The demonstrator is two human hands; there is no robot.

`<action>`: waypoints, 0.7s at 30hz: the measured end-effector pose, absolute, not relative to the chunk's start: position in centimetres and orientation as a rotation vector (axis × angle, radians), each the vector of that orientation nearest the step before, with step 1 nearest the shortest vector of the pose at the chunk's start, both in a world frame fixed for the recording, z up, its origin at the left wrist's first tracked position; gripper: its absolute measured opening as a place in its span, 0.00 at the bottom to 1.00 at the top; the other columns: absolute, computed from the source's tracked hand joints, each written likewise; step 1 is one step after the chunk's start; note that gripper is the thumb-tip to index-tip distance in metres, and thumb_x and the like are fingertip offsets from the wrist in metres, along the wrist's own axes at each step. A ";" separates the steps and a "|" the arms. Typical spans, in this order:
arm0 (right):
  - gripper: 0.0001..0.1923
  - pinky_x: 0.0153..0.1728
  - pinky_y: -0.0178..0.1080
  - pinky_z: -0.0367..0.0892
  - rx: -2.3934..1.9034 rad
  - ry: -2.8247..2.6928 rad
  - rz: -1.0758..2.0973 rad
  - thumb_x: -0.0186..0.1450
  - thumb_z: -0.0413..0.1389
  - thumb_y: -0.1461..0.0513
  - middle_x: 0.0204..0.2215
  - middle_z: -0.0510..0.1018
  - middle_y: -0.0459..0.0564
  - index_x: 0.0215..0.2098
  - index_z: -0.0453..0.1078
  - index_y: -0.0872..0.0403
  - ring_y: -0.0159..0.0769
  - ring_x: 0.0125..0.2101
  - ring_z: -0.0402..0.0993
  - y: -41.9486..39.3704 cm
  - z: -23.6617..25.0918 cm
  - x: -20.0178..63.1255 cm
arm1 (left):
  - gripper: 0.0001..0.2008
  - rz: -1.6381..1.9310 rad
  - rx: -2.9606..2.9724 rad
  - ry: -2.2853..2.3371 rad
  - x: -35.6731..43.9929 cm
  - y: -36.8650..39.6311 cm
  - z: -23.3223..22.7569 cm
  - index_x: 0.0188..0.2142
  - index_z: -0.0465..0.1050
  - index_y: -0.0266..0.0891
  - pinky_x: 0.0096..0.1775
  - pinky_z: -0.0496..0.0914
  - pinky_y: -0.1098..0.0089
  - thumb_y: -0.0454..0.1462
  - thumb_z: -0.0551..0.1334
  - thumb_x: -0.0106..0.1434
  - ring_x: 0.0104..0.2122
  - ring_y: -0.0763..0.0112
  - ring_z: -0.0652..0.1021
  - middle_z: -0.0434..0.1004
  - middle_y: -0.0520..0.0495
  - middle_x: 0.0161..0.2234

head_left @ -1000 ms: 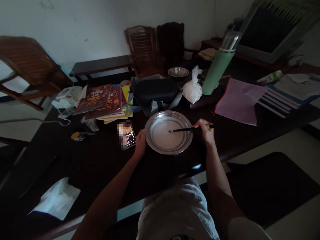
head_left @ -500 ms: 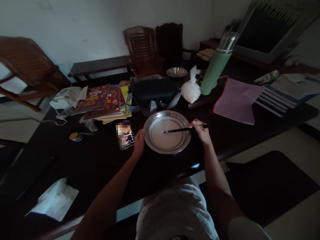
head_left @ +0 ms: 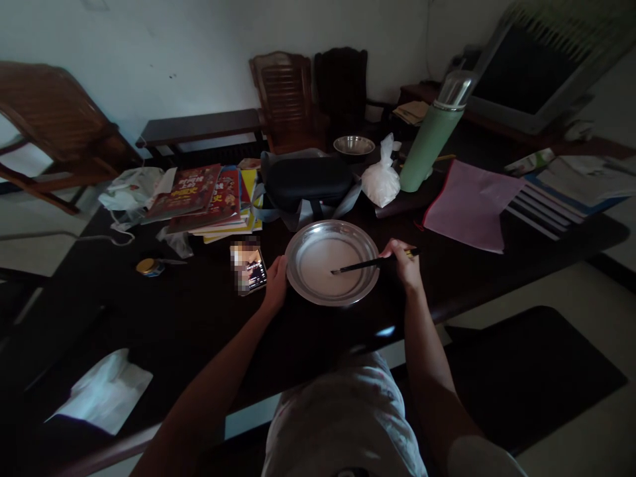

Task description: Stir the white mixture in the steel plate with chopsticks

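Observation:
A shiny metal basin (head_left: 332, 228) with a wide rim sits on the dark table, holding a milky white liquid (head_left: 328, 262). At its left edge, my left hand (head_left: 277, 280) grips the rim, with some of the fingers hidden. My right hand (head_left: 405, 265) is closed around a thin dark paintbrush (head_left: 365, 264) at the right of the basin. The brush slants down to the left over the rim, its tip touching the white liquid. Just left of my left hand lies a phone (head_left: 253, 268) with a lit, partly blurred screen.
Behind the basin are a black case (head_left: 308, 180), a tied bag of white powder (head_left: 381, 179) and a tilted-looking green thermos (head_left: 431, 146). Books (head_left: 199, 195) and a small jar (head_left: 150, 267) lie left; a pink pouch (head_left: 470, 207) lies right. A white sheet (head_left: 106, 391) rests near the front edge.
My right hand has shifted slightly right, and the brush tip has moved right and a little nearer to me in the liquid. My left hand stays at the basin's rim.

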State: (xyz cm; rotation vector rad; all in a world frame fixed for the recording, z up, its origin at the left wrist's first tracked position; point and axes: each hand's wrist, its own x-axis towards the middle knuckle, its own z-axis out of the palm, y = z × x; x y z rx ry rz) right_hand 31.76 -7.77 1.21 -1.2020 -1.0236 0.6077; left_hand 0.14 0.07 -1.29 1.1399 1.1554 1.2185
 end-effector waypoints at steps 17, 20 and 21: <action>0.33 0.39 0.45 0.74 -1.235 -1.018 0.552 0.64 0.64 0.31 0.22 0.81 0.47 0.20 0.78 0.46 0.41 0.28 0.79 -7.8 1.3 31.6 | 0.35 1.202 1.157 1.138 0.0 0.0 -1.1 0.25 0.64 0.44 0.29 0.65 0.71 0.68 0.72 0.57 0.27 0.71 0.65 0.60 0.57 0.24; 0.31 0.40 0.46 0.74 -1.239 -1.082 0.610 0.64 0.65 0.32 0.23 0.83 0.47 0.21 0.80 0.46 0.42 0.30 0.80 -7.8 1.4 31.5 | 0.34 1.204 1.168 1.153 0.0 0.1 -1.1 0.26 0.66 0.43 0.30 0.65 0.71 0.68 0.72 0.58 0.27 0.71 0.65 0.60 0.57 0.24; 0.31 0.41 0.46 0.75 -1.252 -1.098 0.599 0.64 0.65 0.32 0.25 0.84 0.48 0.22 0.80 0.46 0.42 0.31 0.81 -7.8 1.4 31.5 | 0.33 1.202 1.165 1.157 0.0 0.1 -1.1 0.26 0.67 0.43 0.30 0.64 0.70 0.68 0.72 0.58 0.27 0.71 0.64 0.60 0.57 0.24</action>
